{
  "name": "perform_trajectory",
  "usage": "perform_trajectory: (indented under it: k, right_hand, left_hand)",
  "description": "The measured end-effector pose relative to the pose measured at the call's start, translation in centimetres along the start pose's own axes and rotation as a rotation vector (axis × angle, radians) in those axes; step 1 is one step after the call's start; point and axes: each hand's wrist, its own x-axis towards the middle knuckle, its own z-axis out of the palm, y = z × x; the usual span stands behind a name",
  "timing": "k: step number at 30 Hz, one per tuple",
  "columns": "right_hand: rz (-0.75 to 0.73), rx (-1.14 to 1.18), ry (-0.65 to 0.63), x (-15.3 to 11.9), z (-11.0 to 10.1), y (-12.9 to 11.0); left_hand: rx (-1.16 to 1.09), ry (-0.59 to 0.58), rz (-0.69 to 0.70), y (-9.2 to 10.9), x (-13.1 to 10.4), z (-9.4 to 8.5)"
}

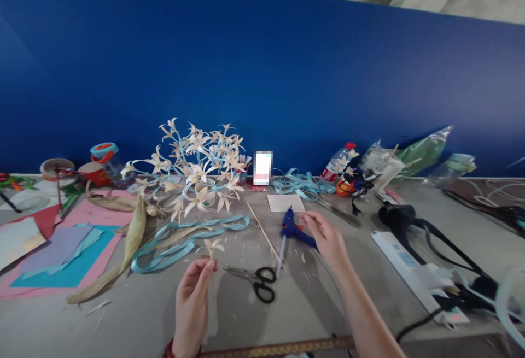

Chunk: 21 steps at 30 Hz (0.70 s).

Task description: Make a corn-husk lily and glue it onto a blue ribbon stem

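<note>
Between the thumb and fingers of my left hand is the stem of a small cream handmade flower, its petals spread upward. My right hand hovers at the handle of a blue hot glue gun, which lies on the table with a glue stick projecting from it. Whether the fingers touch the handle I cannot tell; they are slightly curled and apart. Scissors with black handles rest between my hands. Behind my left hand lies a loop of light blue ribbon.
A large bunch of cream flowers on blue stems stands at the back. Dried husks and coloured paper lie left. On the right are a white power strip with cables and a bottle. A thin stick lies mid-table.
</note>
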Motion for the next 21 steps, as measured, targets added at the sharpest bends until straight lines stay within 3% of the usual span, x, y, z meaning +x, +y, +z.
perform_trajectory:
  k: [3,7,15,21]
  right_hand:
    - [-0.015,-0.371,-0.109,-0.8,-0.2,2.5]
    - [0.0,-0.387,-0.213,-1.4,0.9,4.8]
    - [0.058,-0.032,-0.213,0.9,0.0,6.3]
    - [0.119,0.383,-0.112,0.1,-0.9,4.0]
  left_hand:
    - [-0.027,-0.031,-0.029,-0.1,0.0,0.5]
    - [-0.058,-0.071,-0.059,-0.5,-0.2,1.6]
    - [-0.052,-0.118,-0.086,-0.2,-0.8,2.9]
    - [0.0,-0.153,-0.07,-0.2,-0.7,4.0]
